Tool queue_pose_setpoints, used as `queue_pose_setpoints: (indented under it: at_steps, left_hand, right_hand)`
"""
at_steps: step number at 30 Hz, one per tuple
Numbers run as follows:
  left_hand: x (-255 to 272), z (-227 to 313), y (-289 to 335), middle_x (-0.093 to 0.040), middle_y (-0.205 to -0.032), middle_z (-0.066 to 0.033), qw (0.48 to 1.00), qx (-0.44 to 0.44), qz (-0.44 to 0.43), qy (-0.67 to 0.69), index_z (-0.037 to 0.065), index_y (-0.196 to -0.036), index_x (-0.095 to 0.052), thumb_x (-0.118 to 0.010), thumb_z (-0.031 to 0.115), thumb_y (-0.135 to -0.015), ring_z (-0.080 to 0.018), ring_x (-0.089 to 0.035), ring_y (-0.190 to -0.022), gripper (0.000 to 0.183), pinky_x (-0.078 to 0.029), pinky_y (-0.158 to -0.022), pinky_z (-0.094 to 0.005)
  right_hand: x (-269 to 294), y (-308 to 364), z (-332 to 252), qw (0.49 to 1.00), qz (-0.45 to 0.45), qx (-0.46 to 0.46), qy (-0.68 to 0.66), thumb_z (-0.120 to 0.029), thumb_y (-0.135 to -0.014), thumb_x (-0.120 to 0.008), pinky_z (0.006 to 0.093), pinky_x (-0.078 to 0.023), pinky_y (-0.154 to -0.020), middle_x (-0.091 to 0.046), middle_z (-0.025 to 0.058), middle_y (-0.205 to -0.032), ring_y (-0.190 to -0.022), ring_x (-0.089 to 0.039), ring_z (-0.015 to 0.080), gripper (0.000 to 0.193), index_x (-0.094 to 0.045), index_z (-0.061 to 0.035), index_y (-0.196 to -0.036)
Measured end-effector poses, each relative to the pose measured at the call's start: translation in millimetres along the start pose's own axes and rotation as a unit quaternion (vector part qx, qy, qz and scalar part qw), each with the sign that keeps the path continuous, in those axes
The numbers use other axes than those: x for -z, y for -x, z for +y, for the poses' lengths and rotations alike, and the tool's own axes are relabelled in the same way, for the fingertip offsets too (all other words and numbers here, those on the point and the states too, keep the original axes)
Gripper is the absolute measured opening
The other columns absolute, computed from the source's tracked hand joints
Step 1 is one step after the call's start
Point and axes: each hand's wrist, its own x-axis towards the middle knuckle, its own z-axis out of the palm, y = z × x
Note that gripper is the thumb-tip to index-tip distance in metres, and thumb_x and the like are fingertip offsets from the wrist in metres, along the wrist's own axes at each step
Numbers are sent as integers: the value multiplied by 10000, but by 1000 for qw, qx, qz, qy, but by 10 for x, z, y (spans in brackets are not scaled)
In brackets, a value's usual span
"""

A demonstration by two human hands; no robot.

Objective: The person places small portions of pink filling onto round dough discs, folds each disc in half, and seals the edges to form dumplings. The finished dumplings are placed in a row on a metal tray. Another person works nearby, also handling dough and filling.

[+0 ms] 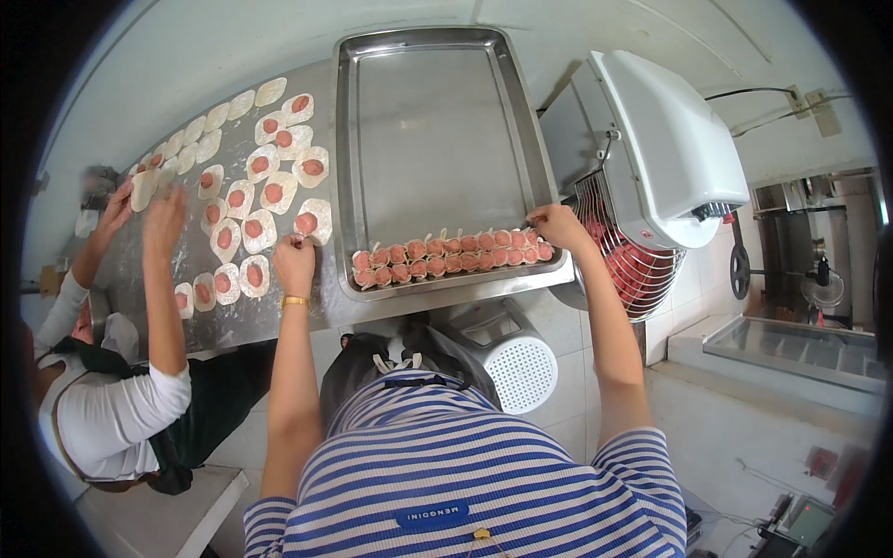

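Note:
My left hand (294, 260) is closed at the lower edge of a dumpling wrapper (322, 212) with a pink meat filling. My right hand (556, 225) pinches the top of a dumpling at the right end of the far row, its fingers partly covering it. Two rows of open-topped meat dumplings (437, 258) lie along the near side of a large metal tray (346, 158). More wrappers topped with filling (253, 229) are spread over the steel table (307, 321) on my left.
A co-worker's hands (160, 209) handle a wrapper at the far left; plain wrappers (216, 115) lie along the table's back. A white mixer (651, 139) with a wire guard over pink meat stands right of the tray. Below the table is a white stool (521, 374).

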Motion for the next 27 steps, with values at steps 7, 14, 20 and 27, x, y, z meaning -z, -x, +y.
queue_pose_setpoints:
  at_steps: [7,14,20,27]
  left_hand:
    - [193,-175,313,-675,-768,-185,999,-2,-29,34,-12,-856,-669,-641,188,-763,-350,-657,-728,223,-503,-670,-415]
    - [234,-219,402,-673,-753,-171,999,1,-37,34,3,-872,-668,-641,179,-766,-349,-654,-720,207,-501,-666,-417]
    - [246,-215,452,-652,-718,-163,994,11,31,108,12,-814,-635,-648,148,-760,-295,-639,-675,147,-478,-630,-374]
    - [58,-664,381,-541,-833,-11,749,189,-94,628,61,-889,-534,-512,83,-837,-116,-525,-743,60,-446,-673,-266]
  right_hand:
    - [-71,-42,-11,998,-55,-15,-18,-52,-719,-559,369,-510,-808,-683,190,-883,-864,-662,329,259,-730,-71,-912]
    - [4,59,-25,996,-68,-20,-59,-58,-700,-557,367,-517,-762,-676,214,-810,-813,-674,320,247,-733,-52,-873]
    - [29,81,-107,998,-65,-12,10,-72,-694,-592,392,-512,-780,-681,198,-807,-821,-664,346,284,-728,-67,-944]
    - [-94,200,-845,972,166,131,-104,50,-777,-528,320,-498,-762,-632,143,-1015,-904,-627,241,357,-637,-30,-1107]
